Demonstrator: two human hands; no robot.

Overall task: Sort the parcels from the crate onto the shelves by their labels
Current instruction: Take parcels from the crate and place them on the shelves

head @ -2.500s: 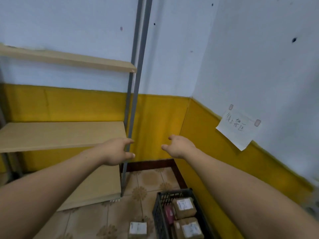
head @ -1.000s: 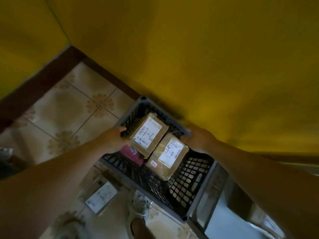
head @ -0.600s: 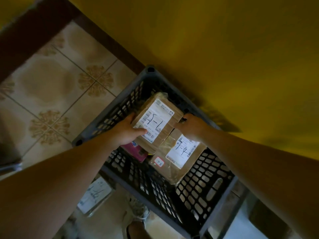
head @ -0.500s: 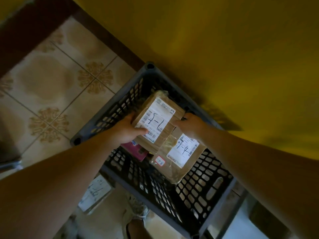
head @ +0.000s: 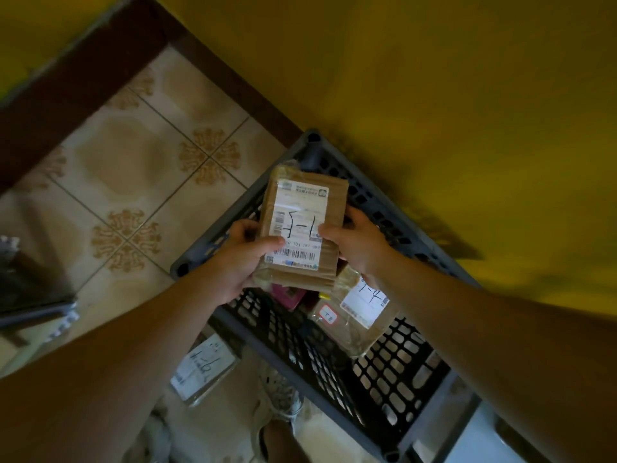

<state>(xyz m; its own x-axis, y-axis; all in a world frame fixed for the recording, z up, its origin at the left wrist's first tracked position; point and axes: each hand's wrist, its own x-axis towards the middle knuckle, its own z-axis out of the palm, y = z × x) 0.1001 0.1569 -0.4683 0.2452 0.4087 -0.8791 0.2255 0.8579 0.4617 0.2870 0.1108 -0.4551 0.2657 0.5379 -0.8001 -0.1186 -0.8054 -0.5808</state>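
I hold a brown cardboard parcel [head: 302, 228] with a white handwritten label above the dark plastic crate [head: 410, 392]. My left hand [head: 238, 259] grips its left edge, thumb on the label. My right hand [head: 359, 242] grips its right edge. Inside the crate lies a second brown parcel [head: 359, 315], wrapped in clear tape and labelled, and a small pink packet [head: 287, 295] partly hidden under the held parcel. The shelves are out of view.
The crate stands against a yellow wall [head: 467, 95] with a dark brown skirting [head: 83, 85]. Another labelled parcel [head: 202, 370] lies on the patterned tile floor [head: 133, 182] left of the crate. My shoe [head: 277, 416] shows below. A dark object [head: 30, 295] sits at the left edge.
Both hands closed on the top parcel in the crate and lifted it up, turning it more upright. The view shifted down to the crate from the shelves.
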